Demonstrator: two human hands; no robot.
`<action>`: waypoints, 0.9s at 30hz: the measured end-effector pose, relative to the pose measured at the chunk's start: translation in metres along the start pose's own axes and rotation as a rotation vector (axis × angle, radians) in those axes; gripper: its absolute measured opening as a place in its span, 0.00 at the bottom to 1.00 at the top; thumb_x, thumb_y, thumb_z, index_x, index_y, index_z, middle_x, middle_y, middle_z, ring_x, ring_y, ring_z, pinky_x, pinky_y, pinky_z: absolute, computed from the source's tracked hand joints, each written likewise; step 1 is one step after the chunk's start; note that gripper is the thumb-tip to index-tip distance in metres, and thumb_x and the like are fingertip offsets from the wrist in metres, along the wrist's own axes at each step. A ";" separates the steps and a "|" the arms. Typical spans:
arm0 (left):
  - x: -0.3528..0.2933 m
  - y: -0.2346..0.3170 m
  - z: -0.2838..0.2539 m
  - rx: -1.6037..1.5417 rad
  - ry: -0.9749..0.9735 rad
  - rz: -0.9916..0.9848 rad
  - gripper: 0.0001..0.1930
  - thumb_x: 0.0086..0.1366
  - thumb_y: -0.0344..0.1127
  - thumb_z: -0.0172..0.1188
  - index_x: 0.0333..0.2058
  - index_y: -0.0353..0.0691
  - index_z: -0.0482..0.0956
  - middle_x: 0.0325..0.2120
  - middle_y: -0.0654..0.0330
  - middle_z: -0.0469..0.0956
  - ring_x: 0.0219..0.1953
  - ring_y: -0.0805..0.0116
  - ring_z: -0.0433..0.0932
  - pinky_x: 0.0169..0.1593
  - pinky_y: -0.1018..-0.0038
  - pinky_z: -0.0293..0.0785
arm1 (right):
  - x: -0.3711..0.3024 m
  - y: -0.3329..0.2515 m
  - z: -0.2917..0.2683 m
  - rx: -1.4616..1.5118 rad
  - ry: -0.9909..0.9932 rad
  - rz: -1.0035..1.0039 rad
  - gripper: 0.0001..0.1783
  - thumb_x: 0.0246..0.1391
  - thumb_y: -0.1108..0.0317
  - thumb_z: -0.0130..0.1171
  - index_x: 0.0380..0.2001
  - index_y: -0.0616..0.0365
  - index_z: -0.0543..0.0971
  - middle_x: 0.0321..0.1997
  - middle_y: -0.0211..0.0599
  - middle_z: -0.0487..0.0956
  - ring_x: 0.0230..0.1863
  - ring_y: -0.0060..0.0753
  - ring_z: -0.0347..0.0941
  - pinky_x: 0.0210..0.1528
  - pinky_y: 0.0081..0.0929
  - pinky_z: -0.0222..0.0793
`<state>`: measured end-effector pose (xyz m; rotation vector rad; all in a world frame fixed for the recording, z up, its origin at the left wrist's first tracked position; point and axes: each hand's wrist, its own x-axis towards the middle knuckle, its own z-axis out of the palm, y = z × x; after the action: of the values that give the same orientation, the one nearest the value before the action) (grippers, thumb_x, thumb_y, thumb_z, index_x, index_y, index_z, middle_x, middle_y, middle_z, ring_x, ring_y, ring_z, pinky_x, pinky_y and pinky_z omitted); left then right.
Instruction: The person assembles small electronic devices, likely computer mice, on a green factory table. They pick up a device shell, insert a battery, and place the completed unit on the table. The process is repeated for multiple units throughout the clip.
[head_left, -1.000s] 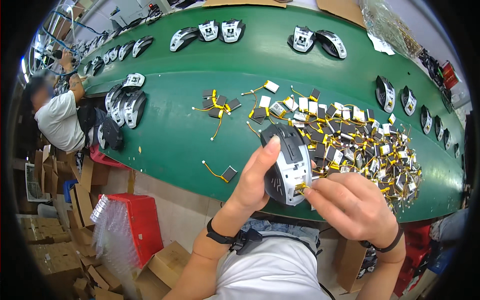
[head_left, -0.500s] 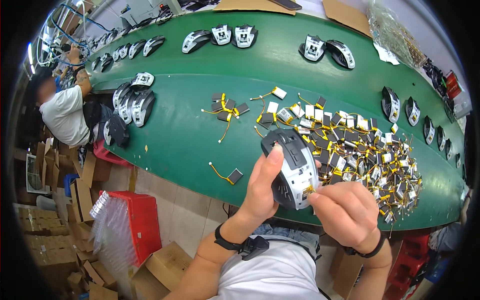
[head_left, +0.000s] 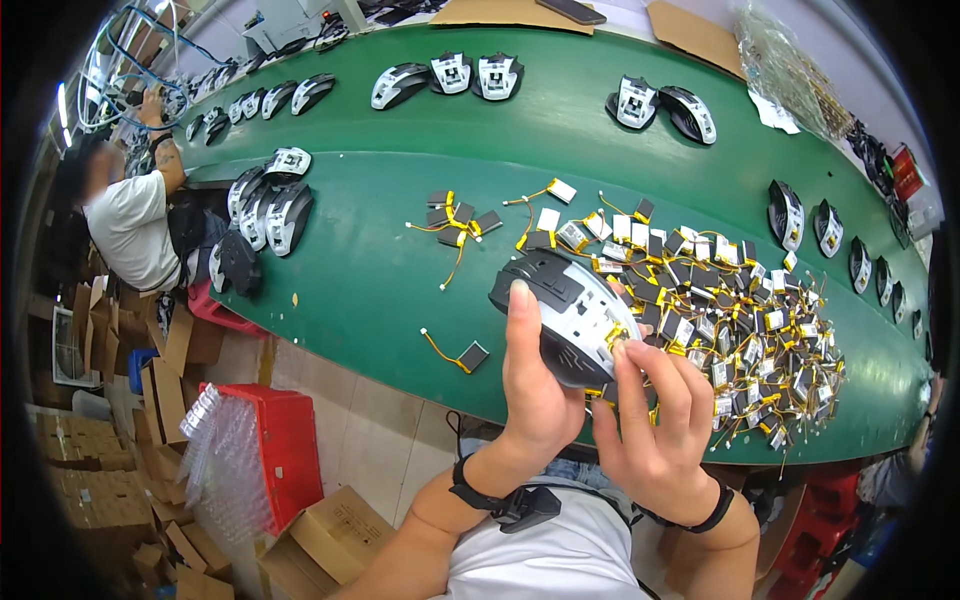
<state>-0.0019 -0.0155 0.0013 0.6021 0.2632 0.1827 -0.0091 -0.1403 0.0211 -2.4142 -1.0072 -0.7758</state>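
A black and white computer mouse (head_left: 568,318), its upper cover off and white inner frame showing, is held tilted above the table's near edge. My left hand (head_left: 535,390) is closed around its side, the thumb up along the black shell. At the mouse's other end, my right hand (head_left: 655,420) has its fingertips on a small yellow piece (head_left: 618,335) set in the white frame, coloured like the battery tape; its thumb lies by the mouse's lower edge. Beyond and to the right spreads a heap of small wired batteries (head_left: 720,310). One single battery (head_left: 472,356) lies left of the mouse.
Rows of similar mice (head_left: 498,76) stand along the back of the green table (head_left: 370,250), with more at its right and a cluster (head_left: 270,210) at left. A co-worker (head_left: 135,220) sits far left. A red crate (head_left: 285,450) and cardboard boxes (head_left: 325,540) are on the floor.
The mouse has turned in my left hand and shifted slightly left. My right hand has rotated, its fingers now more upright, with the fingertips still at the mouse's yellow piece.
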 end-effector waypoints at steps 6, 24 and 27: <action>-0.003 0.002 -0.004 0.006 -0.095 -0.081 0.36 0.70 0.66 0.31 0.50 0.37 0.72 0.41 0.48 0.79 0.36 0.56 0.82 0.42 0.59 0.81 | -0.012 0.015 -0.005 0.209 0.043 -0.027 0.22 0.37 0.78 0.61 0.42 0.61 0.82 0.46 0.35 0.79 0.40 0.34 0.70 0.43 0.30 0.66; 0.005 -0.008 0.011 0.098 -0.142 -0.165 0.34 0.71 0.62 0.33 0.50 0.35 0.73 0.40 0.48 0.81 0.40 0.61 0.82 0.45 0.66 0.80 | -0.018 0.040 -0.016 0.196 0.118 -0.019 0.22 0.33 0.81 0.59 0.38 0.57 0.82 0.44 0.33 0.76 0.37 0.36 0.67 0.40 0.30 0.65; 0.005 -0.013 0.011 0.165 -0.116 -0.145 0.33 0.71 0.61 0.34 0.50 0.35 0.72 0.41 0.48 0.80 0.40 0.61 0.82 0.45 0.66 0.80 | -0.018 0.038 -0.010 0.134 0.104 0.029 0.22 0.32 0.80 0.59 0.37 0.56 0.83 0.43 0.34 0.75 0.39 0.36 0.67 0.41 0.32 0.65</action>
<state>0.0076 -0.0299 0.0015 0.7512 0.2097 -0.0147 0.0054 -0.1800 0.0117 -2.2464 -0.9511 -0.7891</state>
